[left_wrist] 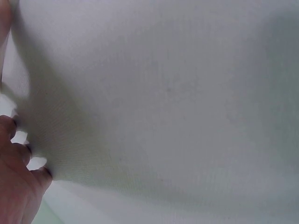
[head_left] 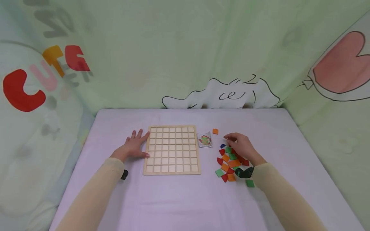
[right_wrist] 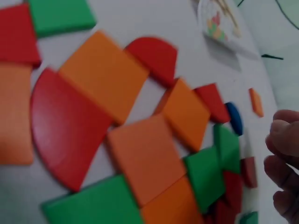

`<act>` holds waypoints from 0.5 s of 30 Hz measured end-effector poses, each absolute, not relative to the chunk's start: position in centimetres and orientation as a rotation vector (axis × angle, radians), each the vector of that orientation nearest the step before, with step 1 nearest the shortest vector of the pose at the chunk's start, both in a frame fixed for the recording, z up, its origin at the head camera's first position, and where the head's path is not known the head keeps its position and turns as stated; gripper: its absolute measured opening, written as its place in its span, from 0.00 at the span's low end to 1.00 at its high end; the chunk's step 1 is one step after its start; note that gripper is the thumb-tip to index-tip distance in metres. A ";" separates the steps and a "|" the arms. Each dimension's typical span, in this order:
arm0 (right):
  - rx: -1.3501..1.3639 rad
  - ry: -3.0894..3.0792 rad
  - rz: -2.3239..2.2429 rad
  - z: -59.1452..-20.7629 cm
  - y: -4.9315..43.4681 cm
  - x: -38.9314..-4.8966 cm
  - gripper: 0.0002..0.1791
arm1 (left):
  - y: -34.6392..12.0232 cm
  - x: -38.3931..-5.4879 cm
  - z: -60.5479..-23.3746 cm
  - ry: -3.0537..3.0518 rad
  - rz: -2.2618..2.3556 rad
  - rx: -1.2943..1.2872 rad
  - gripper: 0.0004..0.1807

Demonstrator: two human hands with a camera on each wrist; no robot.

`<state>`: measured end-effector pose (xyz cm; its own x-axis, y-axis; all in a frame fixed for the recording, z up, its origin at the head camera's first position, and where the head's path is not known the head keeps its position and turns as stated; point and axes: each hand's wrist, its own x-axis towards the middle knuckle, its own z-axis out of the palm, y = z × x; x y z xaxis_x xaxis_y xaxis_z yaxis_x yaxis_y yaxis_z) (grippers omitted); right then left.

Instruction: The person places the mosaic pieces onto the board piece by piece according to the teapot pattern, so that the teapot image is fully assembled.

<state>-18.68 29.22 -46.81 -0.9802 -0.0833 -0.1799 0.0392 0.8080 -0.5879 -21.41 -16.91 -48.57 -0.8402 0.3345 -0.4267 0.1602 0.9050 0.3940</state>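
My left hand (head_left: 133, 147) lies with fingers spread at the left edge of a square wooden grid board (head_left: 171, 173), thumb and a fingertip right at its frame. In the left wrist view, part of that hand (left_wrist: 21, 182) shows on the pale cloth. My right hand (head_left: 242, 147) is over the far end of a pile of coloured pieces, fingers loosely bent. The right wrist view shows these fingers (right_wrist: 286, 140) with nothing between them. Nearest are a blue piece (head_left: 223, 146), a green piece (right_wrist: 204, 177) and red pieces; the hand hides some of the pile.
A small picture card (head_left: 205, 140) lies beside the board's right edge. One orange square (head_left: 215, 131) sits apart from the pile, and a green square (head_left: 250, 183) lies by the right wrist. A printed curtain (head_left: 185, 57) hangs behind the cloth-covered table (head_left: 179, 205).
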 end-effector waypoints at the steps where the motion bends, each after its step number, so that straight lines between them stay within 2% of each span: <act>1: -0.051 2.787 -0.905 -47.1 29.3 -18.6 0.17 | -17.0 -21.4 -48.7 2.567 0.477 0.360 0.59; 9: -0.217 2.781 -0.793 -47.9 29.2 -19.2 0.14 | -17.0 -21.1 -47.9 2.562 0.493 0.359 0.59; 15: -0.206 2.766 -0.745 -48.0 29.3 -19.8 0.12 | -17.0 -21.3 -48.3 2.563 0.509 0.361 0.59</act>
